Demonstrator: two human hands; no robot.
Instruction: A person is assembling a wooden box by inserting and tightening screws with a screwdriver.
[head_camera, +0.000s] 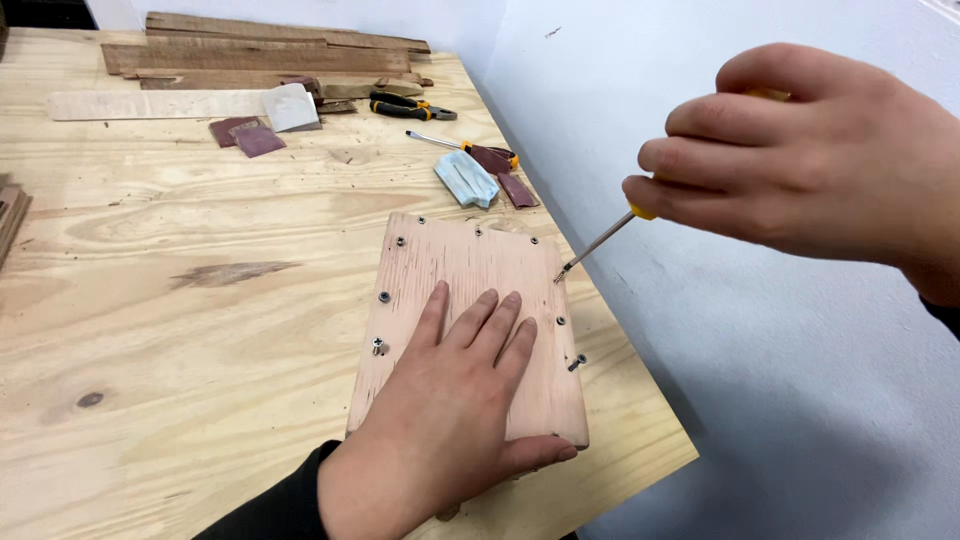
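Two hands are at work over a small plywood board (470, 310) that lies flat near the right edge of the pale wooden surface (180, 300). The left hand (450, 400) is spread open, palm down, fingers pressed flat on the lower middle of the board, gripping nothing. The right hand (810, 160) is curled closed around the yellow handle of a screwdriver (600, 240), whose thin metal shaft slants down and left so that its tip meets the board's right edge, at what seems to be a screw, though the spot is too small to be sure.

Several screws (384, 297) stand along the board's rim: some near the top edge, some down the left side, and one (577, 362) tilted and sticking out at the right side.

Beyond the board, toward the far end of the surface, lie a folded pale-blue cloth (466, 180), just beside a second screwdriver (455, 144) with a dark red handle, and black-and-yellow pliers (410, 106) farther back. Reddish-brown sandpaper pieces (250, 135) and a white sheet (290, 106) sit near a pale wooden strip (150, 104), with darker wooden planks (260, 50) stacked behind them. A white wall (760, 400) runs along the right of the surface.
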